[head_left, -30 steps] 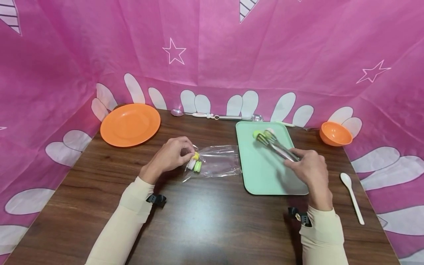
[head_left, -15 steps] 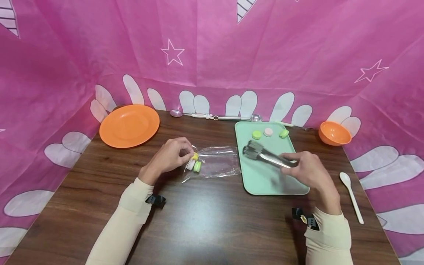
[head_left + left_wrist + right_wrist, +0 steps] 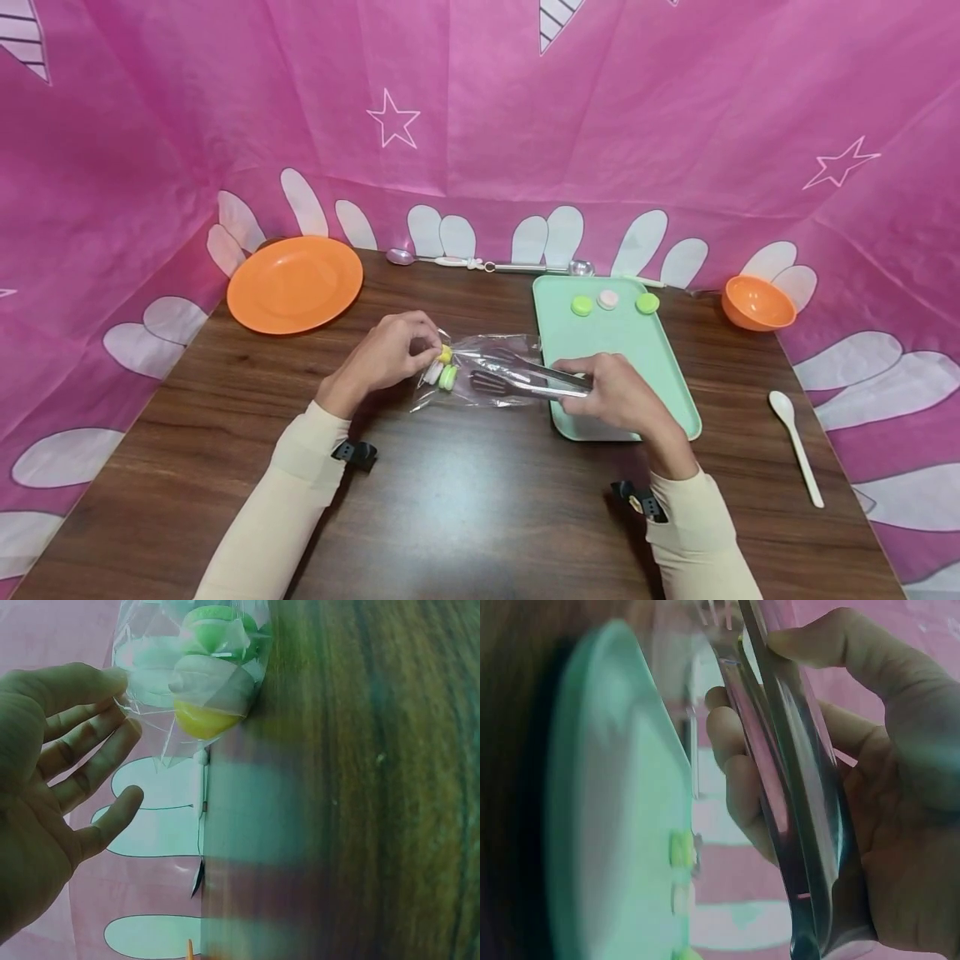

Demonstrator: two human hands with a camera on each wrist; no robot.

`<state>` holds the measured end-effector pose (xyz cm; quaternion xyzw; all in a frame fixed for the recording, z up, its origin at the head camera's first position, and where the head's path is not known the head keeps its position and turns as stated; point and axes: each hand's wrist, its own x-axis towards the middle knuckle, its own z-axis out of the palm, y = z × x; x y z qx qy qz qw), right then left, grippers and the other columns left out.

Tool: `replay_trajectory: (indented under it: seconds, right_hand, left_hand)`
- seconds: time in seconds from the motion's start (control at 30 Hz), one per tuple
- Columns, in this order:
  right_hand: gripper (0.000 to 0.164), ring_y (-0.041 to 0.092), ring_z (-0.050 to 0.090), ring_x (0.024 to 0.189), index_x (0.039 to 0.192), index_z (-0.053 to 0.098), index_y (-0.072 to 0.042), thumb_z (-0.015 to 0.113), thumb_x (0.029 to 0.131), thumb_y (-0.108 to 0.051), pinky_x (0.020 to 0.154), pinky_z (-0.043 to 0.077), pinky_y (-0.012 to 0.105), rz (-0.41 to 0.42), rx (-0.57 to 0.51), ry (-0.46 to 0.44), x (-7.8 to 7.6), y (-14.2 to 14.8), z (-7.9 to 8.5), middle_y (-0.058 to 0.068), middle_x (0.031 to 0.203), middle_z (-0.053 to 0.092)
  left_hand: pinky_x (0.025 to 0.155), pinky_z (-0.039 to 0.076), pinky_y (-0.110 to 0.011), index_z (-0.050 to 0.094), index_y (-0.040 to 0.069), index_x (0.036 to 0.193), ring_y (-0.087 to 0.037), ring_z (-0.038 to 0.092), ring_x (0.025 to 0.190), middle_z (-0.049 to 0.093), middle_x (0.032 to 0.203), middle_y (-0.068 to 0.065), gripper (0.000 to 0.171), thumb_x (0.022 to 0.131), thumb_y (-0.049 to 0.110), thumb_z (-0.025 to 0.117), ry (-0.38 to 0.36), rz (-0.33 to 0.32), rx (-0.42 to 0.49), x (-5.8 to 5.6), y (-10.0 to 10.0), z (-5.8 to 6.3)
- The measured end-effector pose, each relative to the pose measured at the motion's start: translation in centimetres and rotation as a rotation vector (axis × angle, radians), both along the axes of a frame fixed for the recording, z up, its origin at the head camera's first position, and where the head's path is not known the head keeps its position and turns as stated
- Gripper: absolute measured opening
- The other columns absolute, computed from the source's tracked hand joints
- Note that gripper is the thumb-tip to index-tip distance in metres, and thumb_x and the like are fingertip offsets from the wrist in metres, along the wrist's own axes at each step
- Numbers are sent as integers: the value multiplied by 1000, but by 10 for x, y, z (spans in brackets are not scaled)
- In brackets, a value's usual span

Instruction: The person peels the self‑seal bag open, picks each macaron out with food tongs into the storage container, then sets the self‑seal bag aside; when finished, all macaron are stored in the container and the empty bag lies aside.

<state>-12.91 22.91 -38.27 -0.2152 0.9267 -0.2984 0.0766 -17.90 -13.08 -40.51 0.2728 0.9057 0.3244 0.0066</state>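
My left hand (image 3: 386, 354) pinches the closed end of a clear plastic bag (image 3: 504, 393) lying on the table. Inside that end sit a yellow macaron (image 3: 445, 354), a pale one (image 3: 432, 372) and a green macaron (image 3: 447, 378); the left wrist view shows the green macaron (image 3: 217, 634) through the film. Metal tongs (image 3: 536, 391) are held in my right hand (image 3: 618, 396), thumb on one arm and fingers on the other. Their slotted heads overlap the bag, slightly apart; I see no macaron between them. Whether they are inside it is hard to tell.
A mint tray (image 3: 622, 342) at right carries a green macaron (image 3: 581, 306), a pink one (image 3: 608, 299) and another green one (image 3: 647, 303). An orange plate (image 3: 295, 283), an orange bowl (image 3: 759, 303), a white spoon (image 3: 797, 450) and a scoop (image 3: 540, 267) surround the work area.
My right hand has swung the tongs left from the tray's macarons to the bag. The rightmost green macaron, tilted half a second ago, now lies flat. My left hand has stayed in place.
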Motion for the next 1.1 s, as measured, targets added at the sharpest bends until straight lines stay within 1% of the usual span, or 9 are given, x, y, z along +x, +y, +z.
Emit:
replay_trajectory:
  seconds: [0.13,0.4,0.53,0.6,0.7,0.77,0.87,0.97,1.1]
  right_hand:
    - [46,14,61,73,123,80,-8,80,77,-7,64,49,25,30,-15,25,0,-14,-7,5,88,77]
    - [52,20,65,84,130,78,-12,83,78,-14,78,54,34,-16,23,18,4,-37,-16,11,102,80]
    - [54,21,64,84,132,77,-10,84,78,-14,77,54,35,-40,58,35,6,-44,-18,14,107,81]
    - [52,20,64,82,130,78,-11,84,78,-14,75,54,34,-50,67,47,7,-47,-18,13,104,81]
    - [51,20,64,83,129,79,-11,82,78,-14,75,54,35,-66,73,53,8,-48,-18,13,108,81]
    - [51,20,62,82,129,79,-12,82,79,-15,74,53,34,-75,77,44,9,-49,-17,13,108,81]
    - [51,21,63,85,131,79,-12,82,80,-16,75,52,34,-88,87,23,9,-48,-15,15,115,81]
    - [51,21,62,86,131,79,-12,83,80,-17,74,52,33,-97,96,4,9,-44,-10,16,117,80]
    - [46,16,57,71,126,81,-13,82,80,-13,60,47,29,-112,66,-29,6,-29,-5,10,95,78]
  left_hand:
    - [101,60,-47,84,9,97,-25,73,109,77,113,-5,5,96,12,80,14,-14,-6,0,1,0]
    - [101,60,-45,84,10,96,-23,73,106,77,110,-5,4,95,9,80,24,-39,-6,-1,1,-1]
    - [99,60,-44,84,10,96,-22,73,104,76,109,-4,4,95,9,80,16,-38,-10,-1,1,0]
    - [98,60,-44,85,10,96,-22,73,103,76,108,-3,4,95,9,80,20,-38,-10,-1,1,1]
    - [97,60,-44,85,11,95,-21,73,102,76,106,-2,4,95,10,80,30,-42,-6,-1,1,0]
    - [97,60,-44,85,11,95,-20,73,102,76,106,-2,5,95,10,80,34,-44,-5,-1,1,0]
    - [98,60,-45,85,11,96,-21,73,103,76,107,-3,5,95,10,80,30,-37,-4,-1,1,1]
    - [100,60,-46,84,10,96,-23,73,105,76,110,-4,5,96,10,80,17,-25,-3,0,1,1]
    - [101,59,-47,84,9,97,-25,73,107,77,113,-6,5,96,12,80,0,-13,-6,1,0,1]
